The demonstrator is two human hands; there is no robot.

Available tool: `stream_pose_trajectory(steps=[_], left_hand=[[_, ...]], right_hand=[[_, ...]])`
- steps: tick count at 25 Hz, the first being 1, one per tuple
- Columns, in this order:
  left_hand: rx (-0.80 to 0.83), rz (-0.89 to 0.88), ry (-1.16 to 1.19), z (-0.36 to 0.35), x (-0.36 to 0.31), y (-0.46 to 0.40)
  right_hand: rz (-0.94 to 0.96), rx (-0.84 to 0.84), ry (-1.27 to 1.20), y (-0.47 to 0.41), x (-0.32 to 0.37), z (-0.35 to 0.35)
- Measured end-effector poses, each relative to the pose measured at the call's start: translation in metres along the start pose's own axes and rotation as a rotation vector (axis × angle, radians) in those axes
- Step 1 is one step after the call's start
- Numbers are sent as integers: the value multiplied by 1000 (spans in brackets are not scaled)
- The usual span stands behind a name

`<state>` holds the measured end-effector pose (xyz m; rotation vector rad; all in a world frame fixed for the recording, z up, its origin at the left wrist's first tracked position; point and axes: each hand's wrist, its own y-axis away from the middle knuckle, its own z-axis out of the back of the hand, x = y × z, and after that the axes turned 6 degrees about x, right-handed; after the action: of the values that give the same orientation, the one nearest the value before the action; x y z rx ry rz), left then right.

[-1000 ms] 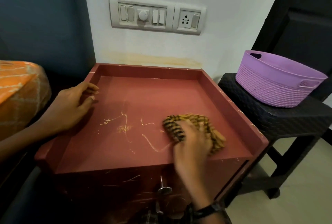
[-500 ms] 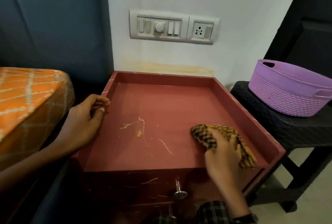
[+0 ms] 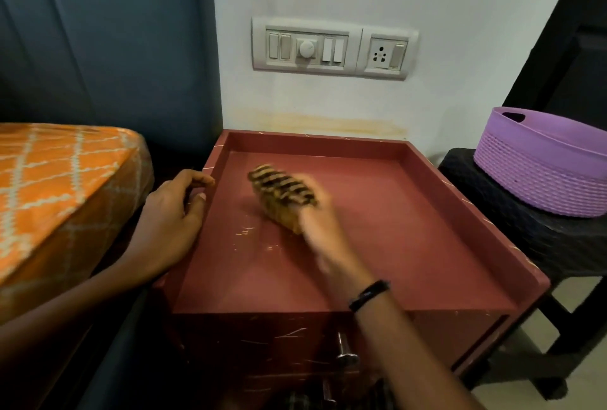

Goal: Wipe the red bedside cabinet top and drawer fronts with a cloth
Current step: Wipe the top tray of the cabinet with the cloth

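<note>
The red bedside cabinet (image 3: 427,245) has a tray-like top with a raised rim. My right hand (image 3: 323,232), blurred by motion, presses a yellow and black checked cloth (image 3: 279,193) onto the left middle of the top. My left hand (image 3: 170,216) rests on the cabinet's left rim, fingers curled over it. A few pale marks (image 3: 244,230) show on the top just in front of the cloth. Below the front edge is a scratched drawer front (image 3: 262,340) with a metal knob (image 3: 345,352).
A bed with an orange patterned cover (image 3: 59,186) stands at the left. To the right, a purple basket (image 3: 542,170) sits on a black stool (image 3: 492,206). A switch and socket panel (image 3: 333,48) hangs on the white wall behind.
My right hand has swept the cloth from the front right of the top to the left middle. The yellowish streaks there are mostly gone. My left hand stays on the left rim.
</note>
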<state>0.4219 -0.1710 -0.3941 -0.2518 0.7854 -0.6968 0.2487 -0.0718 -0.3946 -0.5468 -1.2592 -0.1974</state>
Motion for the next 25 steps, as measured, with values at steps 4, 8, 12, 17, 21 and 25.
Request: stream_pose_trajectory(steps=[4, 8, 12, 17, 21, 25], left_hand=[[-24, -14, -19, -4, 2, -2], [-15, -9, -10, -5, -2, -1], [-2, -13, 0, -4, -2, -2], [23, 2, -4, -3, -3, 0], [67, 3, -23, -4, -5, 0], [74, -8, -40, -6, -2, -2]], right_hand=[[-155, -443, 550, -51, -16, 83], [-170, -22, 869, -68, -43, 37], [173, 259, 856, -34, -28, -29], [242, 472, 350, -31, -18, 1], [7, -45, 456, -110, -30, 2], [171, 378, 808, -101, -52, -39]])
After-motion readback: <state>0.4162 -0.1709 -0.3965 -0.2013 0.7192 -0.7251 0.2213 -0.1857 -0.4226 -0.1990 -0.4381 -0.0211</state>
